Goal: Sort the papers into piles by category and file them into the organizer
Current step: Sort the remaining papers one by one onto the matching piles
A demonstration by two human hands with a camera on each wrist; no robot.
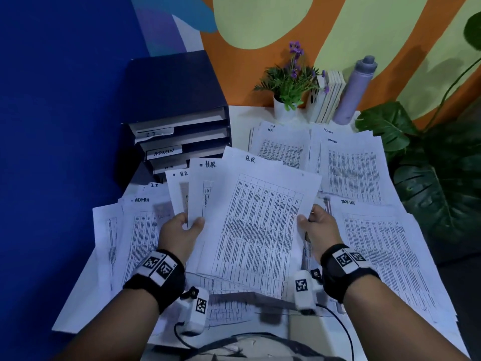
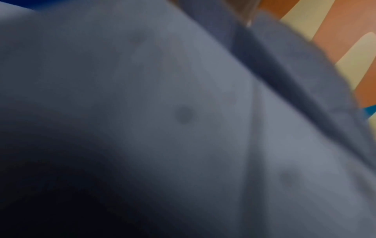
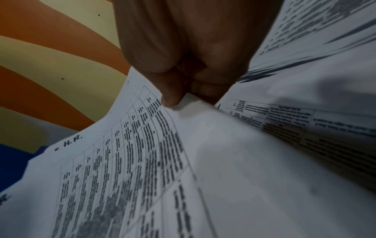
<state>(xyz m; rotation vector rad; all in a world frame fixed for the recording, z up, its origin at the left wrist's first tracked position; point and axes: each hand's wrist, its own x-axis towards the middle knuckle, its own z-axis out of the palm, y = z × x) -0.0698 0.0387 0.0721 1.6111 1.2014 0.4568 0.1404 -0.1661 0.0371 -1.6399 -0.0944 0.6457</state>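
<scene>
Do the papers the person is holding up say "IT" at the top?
No, the held papers, gripped by the left hand and right hand, are headed "H.R." in the head view.

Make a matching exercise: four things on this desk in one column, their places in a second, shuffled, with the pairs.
Things
1. H.R. sheets
2. organizer
3. water bottle
4. Task List pile

Places
A. leaning on the wall at the desk's back, beside the books
B. desk's near right
C. desk's far left corner, by the blue wall
D. fanned in the left hand and right hand

Pairs: 1-D, 2-C, 3-A, 4-B
</scene>
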